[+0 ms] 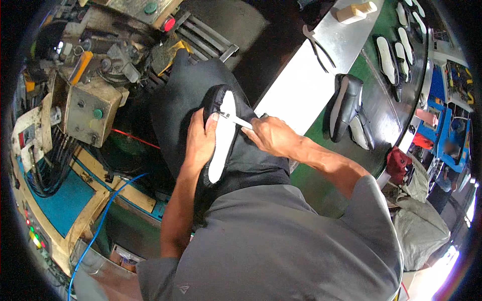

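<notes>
A black shoe upper (209, 176) with a white bottom (221, 150) turned upward rests across my thighs. My left hand (201, 138) grips its left side, the thumb lying on the edge of the white bottom. My right hand (273, 134) is closed round a pale-handled hand tool (243, 122). The tool's narrow head touches the white bottom near its far end. Its exact kind is hard to make out.
Right of me runs a metal bench edge (296, 80) bearing long-handled pincers (319, 49) and a cream bottle (355, 13). Beyond it, a green surface (314, 175) holds black shoes (346, 108) and several white-bottomed ones (387, 60). A machine control box (90, 113) stands at left, with a blue hose (103, 220) below.
</notes>
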The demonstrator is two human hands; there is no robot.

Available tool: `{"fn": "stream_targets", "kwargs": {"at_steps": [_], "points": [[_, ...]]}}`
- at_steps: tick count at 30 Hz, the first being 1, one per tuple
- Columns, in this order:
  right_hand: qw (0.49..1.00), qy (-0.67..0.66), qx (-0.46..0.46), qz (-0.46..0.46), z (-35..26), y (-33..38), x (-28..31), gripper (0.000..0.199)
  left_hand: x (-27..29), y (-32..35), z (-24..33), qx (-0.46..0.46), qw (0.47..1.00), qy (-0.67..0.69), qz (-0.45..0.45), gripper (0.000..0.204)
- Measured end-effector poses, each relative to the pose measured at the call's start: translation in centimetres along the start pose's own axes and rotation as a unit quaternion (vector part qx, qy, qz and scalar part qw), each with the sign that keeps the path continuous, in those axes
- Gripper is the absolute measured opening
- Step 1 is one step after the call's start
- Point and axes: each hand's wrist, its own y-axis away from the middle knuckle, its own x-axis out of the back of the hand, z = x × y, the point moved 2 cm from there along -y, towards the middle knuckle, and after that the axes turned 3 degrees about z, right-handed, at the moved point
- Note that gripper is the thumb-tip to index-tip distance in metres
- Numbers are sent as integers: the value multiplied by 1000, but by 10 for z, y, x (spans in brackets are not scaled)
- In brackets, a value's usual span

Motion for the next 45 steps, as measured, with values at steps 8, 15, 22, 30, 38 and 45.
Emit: {"fn": "stream_targets", "kwargs": {"at_steps": [8, 15, 22, 30, 38, 45], "points": [[997, -69, 28, 18, -3, 8, 15, 42, 11, -5, 19, 50, 986, 136, -80, 52], [982, -183, -12, -47, 13, 5, 21, 56, 1, 7, 8, -55, 998, 10, 13, 49], [996, -41, 30, 72, 0, 2, -4, 42, -5, 8, 12, -39, 999, 2, 19, 47], [998, -48, -9, 27, 2, 13, 8, 40, 6, -9, 12, 41, 984, 162, -68, 45], [996, -79, 25, 28, 16, 23, 14, 39, 4, -14, 28, 20, 996, 34, -80, 47], [995, -43, 21, 92, -7, -2, 44, 44, 9, -6, 36, 2, 992, 19, -122, 46]]}}
